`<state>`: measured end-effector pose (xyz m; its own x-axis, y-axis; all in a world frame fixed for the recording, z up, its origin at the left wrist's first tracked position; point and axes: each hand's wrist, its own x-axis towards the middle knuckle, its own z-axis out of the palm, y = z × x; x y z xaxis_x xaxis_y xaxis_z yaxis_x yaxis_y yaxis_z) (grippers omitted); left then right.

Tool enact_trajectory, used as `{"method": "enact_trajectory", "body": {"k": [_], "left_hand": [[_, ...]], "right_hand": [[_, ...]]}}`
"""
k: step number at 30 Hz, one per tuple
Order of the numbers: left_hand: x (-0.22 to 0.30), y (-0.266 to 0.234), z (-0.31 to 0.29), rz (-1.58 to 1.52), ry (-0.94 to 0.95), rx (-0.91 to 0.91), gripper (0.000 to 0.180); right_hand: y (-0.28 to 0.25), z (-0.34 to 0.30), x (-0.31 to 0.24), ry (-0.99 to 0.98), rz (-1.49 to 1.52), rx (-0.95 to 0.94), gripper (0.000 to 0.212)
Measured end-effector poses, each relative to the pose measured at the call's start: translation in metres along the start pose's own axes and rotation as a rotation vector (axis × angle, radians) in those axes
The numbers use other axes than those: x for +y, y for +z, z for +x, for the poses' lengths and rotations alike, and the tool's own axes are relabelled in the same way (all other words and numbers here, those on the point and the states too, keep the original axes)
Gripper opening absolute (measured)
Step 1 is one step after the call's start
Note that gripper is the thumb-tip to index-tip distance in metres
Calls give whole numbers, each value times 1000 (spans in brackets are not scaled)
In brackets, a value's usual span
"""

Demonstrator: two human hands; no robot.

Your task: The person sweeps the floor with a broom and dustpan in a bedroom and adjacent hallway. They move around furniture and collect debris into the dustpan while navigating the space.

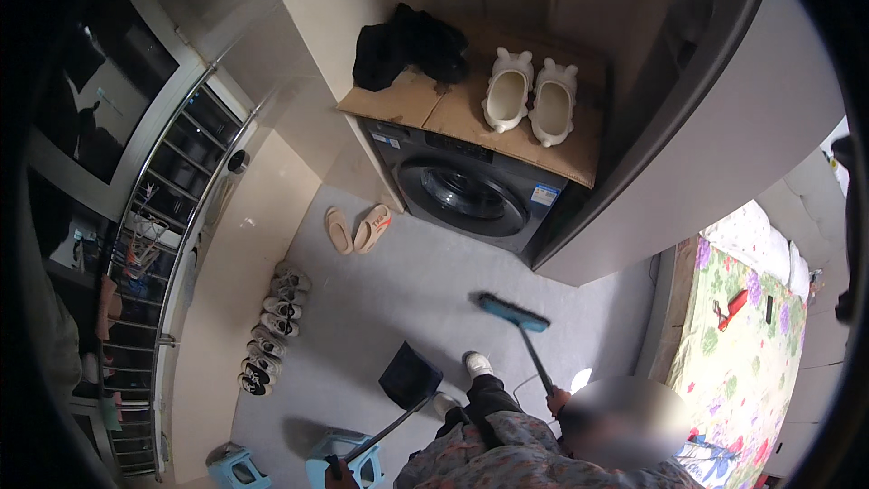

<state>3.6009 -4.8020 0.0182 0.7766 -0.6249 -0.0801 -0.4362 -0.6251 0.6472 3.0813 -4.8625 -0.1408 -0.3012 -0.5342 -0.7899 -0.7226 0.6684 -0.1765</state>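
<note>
My right hand (558,400) is closed round the dark handle of a broom (514,312). The broom's teal head with dark bristles rests on the grey floor ahead of my white shoe (477,364). At the lower edge, my left hand (340,474) grips the long handle of a dark dustpan (410,376). Its pan is down by the floor, left of my feet and apart from the broom head. Whether any dirt lies in the pan, I cannot tell.
A washing machine (463,195) stands ahead, with cardboard (398,109), dark cloth (407,47) and white animal-shaped slippers (507,95) on top. Beige slippers (369,228) and several shoes (279,319) line the left. Blue stools (240,469) sit lower left; a bed (724,353) is right.
</note>
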Motion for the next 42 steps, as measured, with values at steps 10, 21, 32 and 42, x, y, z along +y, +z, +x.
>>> {"method": "enact_trajectory", "body": {"k": [10,21,32,42], "left_hand": [[34,-1,-31,180,61,66,29],[23,-18,-69,221,-268,119,34],[-58,-23,-109,167,-277,208,28],[-84,-51,-134,72,-398,87,28]], "right_hand": [[-63,3,-56,-118,207,-57,24],[-83,172,-182,-99,88,101,29],[-87,186,-225,-82,60,95,34],[27,104,-177,-216,-212,39,37]]}}
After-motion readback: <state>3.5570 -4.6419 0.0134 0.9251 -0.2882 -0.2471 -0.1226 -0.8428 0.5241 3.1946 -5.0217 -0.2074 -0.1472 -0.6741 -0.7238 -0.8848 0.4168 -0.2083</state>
